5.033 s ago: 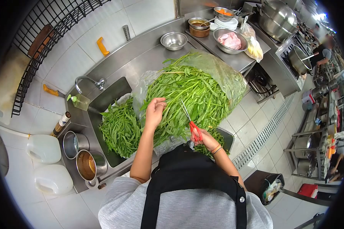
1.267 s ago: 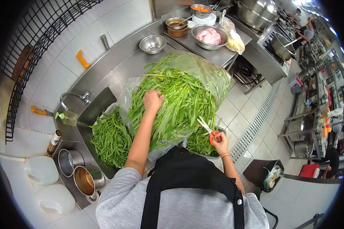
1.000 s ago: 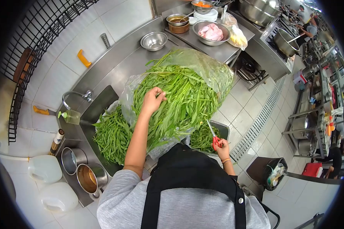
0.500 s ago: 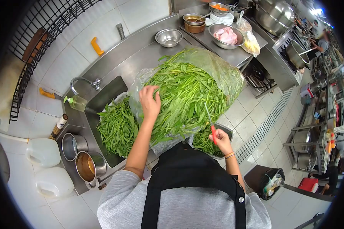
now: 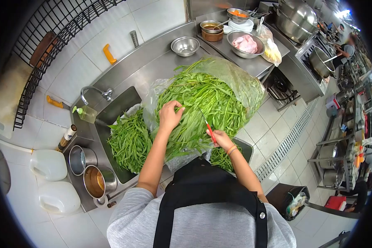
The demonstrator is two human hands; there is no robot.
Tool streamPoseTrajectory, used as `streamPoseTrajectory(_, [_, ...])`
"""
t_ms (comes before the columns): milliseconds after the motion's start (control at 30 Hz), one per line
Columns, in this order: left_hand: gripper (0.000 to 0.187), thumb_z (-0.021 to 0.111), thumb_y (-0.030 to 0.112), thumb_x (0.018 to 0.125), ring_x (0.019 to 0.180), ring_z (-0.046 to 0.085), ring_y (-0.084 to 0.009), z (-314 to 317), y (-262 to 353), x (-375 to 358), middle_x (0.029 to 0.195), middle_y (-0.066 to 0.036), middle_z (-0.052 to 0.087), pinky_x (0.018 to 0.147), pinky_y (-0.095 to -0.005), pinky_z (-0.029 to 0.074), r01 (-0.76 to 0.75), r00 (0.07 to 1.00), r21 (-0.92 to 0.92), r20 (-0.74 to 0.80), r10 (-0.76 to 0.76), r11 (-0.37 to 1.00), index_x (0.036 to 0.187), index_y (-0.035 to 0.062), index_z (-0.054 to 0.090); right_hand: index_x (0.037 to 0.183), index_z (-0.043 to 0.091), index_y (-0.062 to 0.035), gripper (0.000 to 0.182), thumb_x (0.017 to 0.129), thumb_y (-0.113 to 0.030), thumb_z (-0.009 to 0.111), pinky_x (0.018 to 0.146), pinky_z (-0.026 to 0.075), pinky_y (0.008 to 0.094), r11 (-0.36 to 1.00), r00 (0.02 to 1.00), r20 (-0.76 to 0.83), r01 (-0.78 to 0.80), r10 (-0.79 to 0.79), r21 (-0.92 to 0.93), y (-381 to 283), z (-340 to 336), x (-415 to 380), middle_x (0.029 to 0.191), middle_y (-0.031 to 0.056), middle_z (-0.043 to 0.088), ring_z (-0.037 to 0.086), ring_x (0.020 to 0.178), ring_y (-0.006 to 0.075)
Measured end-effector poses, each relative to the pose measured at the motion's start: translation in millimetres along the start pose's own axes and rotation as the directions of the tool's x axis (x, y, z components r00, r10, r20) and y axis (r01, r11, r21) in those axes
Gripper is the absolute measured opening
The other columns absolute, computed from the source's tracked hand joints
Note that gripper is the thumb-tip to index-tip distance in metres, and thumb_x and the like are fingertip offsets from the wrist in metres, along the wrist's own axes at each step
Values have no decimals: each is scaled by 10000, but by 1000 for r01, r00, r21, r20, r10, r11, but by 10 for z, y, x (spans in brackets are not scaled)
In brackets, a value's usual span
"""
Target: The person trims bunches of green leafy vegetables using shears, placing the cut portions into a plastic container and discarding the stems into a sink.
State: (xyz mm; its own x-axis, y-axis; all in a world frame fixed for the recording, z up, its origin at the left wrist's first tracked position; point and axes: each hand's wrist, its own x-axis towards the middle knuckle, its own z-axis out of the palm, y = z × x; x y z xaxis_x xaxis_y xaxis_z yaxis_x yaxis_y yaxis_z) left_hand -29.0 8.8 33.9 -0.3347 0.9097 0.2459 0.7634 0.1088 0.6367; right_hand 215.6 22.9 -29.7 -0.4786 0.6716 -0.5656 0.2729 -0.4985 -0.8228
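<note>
A large heap of long-stemmed leafy greens [image 5: 206,93] lies in an opened clear plastic bag [image 5: 235,74] in front of me. My left hand [image 5: 169,115] is on the heap's left side, its fingers closed on some green stems. My right hand [image 5: 220,139] grips the red handle of a small knife [image 5: 211,131]; its thin blade points up and left over the heap. Cut greens [image 5: 130,142] fill part of the sink [image 5: 130,94] at left. More greens lie in a dark tub [image 5: 246,151] below my right wrist, partly hidden by my arm.
Along the counter stand an empty steel bowl [image 5: 185,46] and a bowl of raw meat [image 5: 246,43]. A faucet [image 5: 105,94], soap bottle [image 5: 87,113], steel pots [image 5: 99,182] and white jugs [image 5: 48,165] are at left. A bin [image 5: 287,200] stands at lower right.
My right hand has moved left with the knife, bringing the blade over the middle of the heap. My left hand has shifted slightly right and down, its fingers now closed on stems.
</note>
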Motion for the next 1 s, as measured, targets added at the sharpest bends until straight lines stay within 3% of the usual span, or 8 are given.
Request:
streamPoseTrajectory(300, [165,699,135,743,890,606,-185,-524,253,-225,953,-93,656,844,-301,427,113,985,-414,163,-48,903,805,25,594,780,496,-116,396,869,-502,493,527,406,205,956,904,400,29,-150,291,-350,180,-501,680,-19,476,447,565,65])
streamPoseTrajectory(400, [159,694,124,746,925,600,-175,-440,245,-380,966,-91,655,869,-304,413,11,981,-355,183,58,935,810,22,590,787,500,-108,368,871,-466,518,507,381,206,956,957,271,21,-103,291,-393,281,-373,662,-27,468,423,540,62])
streamPoseTrajectory(600, [174,678,148,756,849,626,-217,-327,28,-496,852,-87,657,811,-315,443,150,981,-380,172,-90,913,796,18,570,682,482,-117,342,808,-386,651,476,360,201,976,980,192,12,-56,219,-213,226,-369,573,-50,445,387,471,48])
streamPoseTrajectory(700, [219,595,239,830,643,596,-231,-349,-84,-469,700,-51,627,738,-350,437,268,948,-146,-139,-287,952,943,69,516,671,477,-121,354,810,-401,643,450,350,198,981,991,119,45,-68,190,-114,137,-440,563,-49,445,378,449,43])
streamPoseTrajectory(800, [241,581,267,837,562,564,-218,-252,28,-325,605,-29,580,691,-383,419,166,926,116,-360,-115,979,976,88,500,719,494,-113,367,815,-444,619,430,348,189,968,998,51,12,-25,249,-98,96,-457,573,-47,455,378,436,35])
streamPoseTrajectory(867, [263,646,289,786,581,587,-217,-141,170,-182,643,-73,596,592,-349,443,300,950,-79,-71,-305,951,918,72,574,694,495,-117,413,815,-501,585,445,398,184,983,1000,8,-19,18,183,-158,73,-426,579,-39,470,414,437,39])
streamPoseTrajectory(933, [311,693,251,742,591,601,-246,222,103,-75,699,-111,619,556,-331,464,101,984,-88,-139,-112,991,925,16,604,663,477,-123,440,798,-526,591,426,389,187,989,1000,-9,-24,26,147,-173,73,-378,568,-36,461,403,421,41])
streamPoseTrajectory(1000, [302,689,257,739,693,614,-264,424,113,18,786,-138,628,607,-361,478,123,991,71,-59,-119,990,930,34,619,690,491,-101,493,739,-572,627,409,352,188,994,994,-73,-81,86,71,-116,55,-321,581,-37,452,392,437,42])
